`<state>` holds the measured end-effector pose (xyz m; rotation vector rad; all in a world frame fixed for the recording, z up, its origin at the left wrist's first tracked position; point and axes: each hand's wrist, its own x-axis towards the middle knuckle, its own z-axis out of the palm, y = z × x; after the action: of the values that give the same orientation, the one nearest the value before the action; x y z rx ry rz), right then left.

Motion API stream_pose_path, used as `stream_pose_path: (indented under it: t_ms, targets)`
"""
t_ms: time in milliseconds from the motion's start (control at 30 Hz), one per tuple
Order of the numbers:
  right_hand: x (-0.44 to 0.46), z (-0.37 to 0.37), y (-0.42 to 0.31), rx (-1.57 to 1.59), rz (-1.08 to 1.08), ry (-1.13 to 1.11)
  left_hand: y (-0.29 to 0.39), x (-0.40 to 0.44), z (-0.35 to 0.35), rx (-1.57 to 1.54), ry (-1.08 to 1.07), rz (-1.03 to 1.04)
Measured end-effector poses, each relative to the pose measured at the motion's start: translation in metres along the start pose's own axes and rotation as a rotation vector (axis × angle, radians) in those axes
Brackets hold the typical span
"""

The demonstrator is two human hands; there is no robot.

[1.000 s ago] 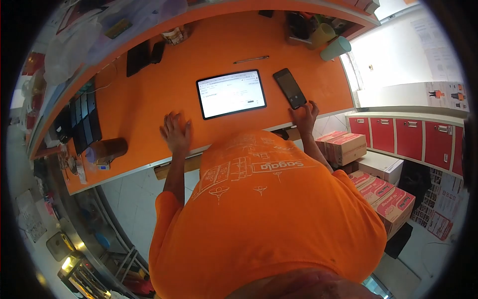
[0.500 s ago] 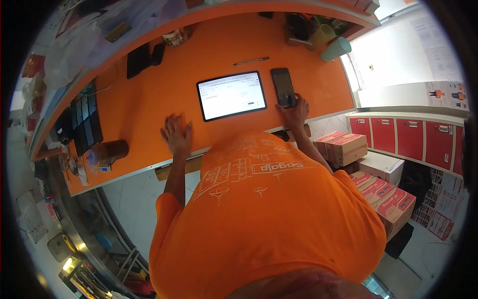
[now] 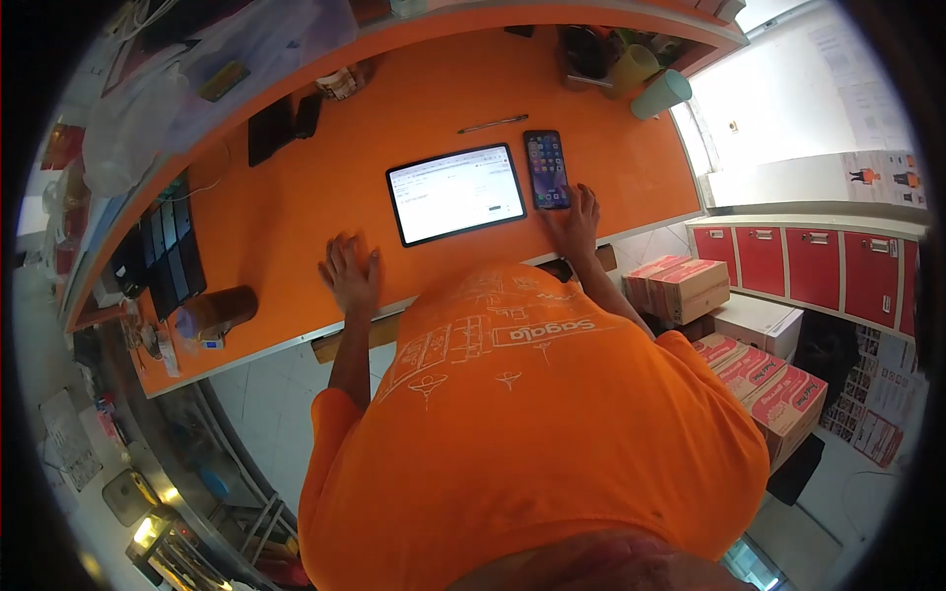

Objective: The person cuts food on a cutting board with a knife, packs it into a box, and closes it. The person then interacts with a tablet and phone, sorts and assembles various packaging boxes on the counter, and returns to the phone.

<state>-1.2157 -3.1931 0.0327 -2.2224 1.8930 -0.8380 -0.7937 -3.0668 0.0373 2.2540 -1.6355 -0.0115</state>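
Note:
A tablet (image 3: 458, 194) with a bright white page lies on the orange desk in front of me. To its right is a phone (image 3: 548, 169), its screen lit with app icons. My right hand (image 3: 574, 225) is at the phone's lower end, fingers apart, fingertips beside or touching its bottom corner; exact contact is hard to see. My left hand (image 3: 352, 278) rests on the desk left of the tablet, fingers spread, holding nothing. Above the tablet lies a pen (image 3: 493, 124).
A dark jar (image 3: 222, 311) and a black device (image 3: 168, 241) sit at the desk's left. Dark flat items (image 3: 271, 131) lie farther back. Green cup (image 3: 662, 94) and yellow cup (image 3: 634, 69) stand back right. Cartons (image 3: 680, 288) are stacked right of me, by red drawers (image 3: 815, 262).
The phone's screen has gone from dark to lit. My right hand has shifted slightly left and down, its fingers looser at the phone. My left hand stays on the desk.

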Motion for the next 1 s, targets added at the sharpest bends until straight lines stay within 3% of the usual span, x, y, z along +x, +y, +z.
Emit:
stream_pose_path:
  t_ms: [233, 633, 733, 1000]
  targets:
    - [-0.002, 0.013, 0.024, 0.233, -0.045, 0.072, -0.001, 0.002, 0.002, 0.002, 0.0, -0.003]
    - [-0.001, 0.009, 0.014, 0.258, 0.026, 0.153, -0.002, -0.001, 0.002, -0.014, -0.011, -0.015]
    - [0.003, 0.011, 0.011, 0.227, 0.094, 0.087, -0.001, 0.001, 0.0, -0.021, -0.015, -0.018]
    - [0.034, 0.01, 0.018, 0.123, -0.075, 0.04, -0.003, -0.001, 0.003, -0.014, -0.004, -0.018]
